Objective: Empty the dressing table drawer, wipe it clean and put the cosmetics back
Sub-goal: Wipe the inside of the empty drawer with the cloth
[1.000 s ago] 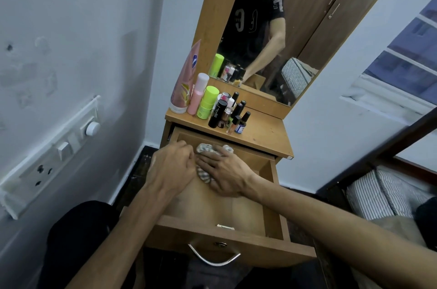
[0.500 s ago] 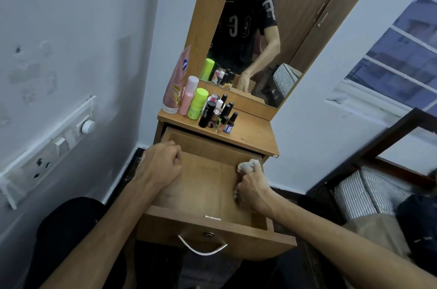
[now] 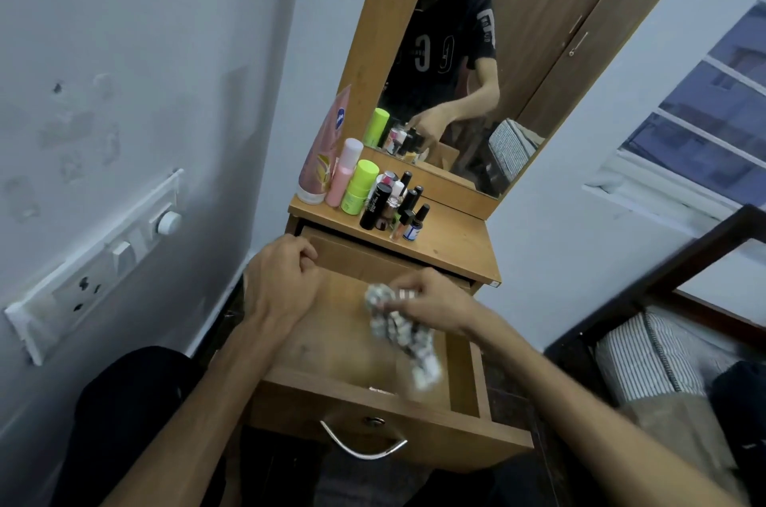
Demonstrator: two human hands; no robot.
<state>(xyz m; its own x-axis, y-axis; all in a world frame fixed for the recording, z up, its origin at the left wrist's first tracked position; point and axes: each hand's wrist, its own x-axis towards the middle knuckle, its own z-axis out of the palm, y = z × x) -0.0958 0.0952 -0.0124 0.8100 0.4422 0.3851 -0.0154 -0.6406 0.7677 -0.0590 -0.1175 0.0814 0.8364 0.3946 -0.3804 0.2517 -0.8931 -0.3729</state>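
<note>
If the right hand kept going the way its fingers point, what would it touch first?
Probably the left hand. The right hand, gripping the cloth, points leftward across the open drawer, though depth is hard to judge.

Dim even light, wide-angle edge bending, motion-blurred cloth

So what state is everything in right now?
Drawer: pulled open, no cosmetics inside.
Cloth: bunched, lifted, held by right hand.
Left hand: fingers curled, at the drawer's left edge.
Cosmetics: upright on the tabletop.
</note>
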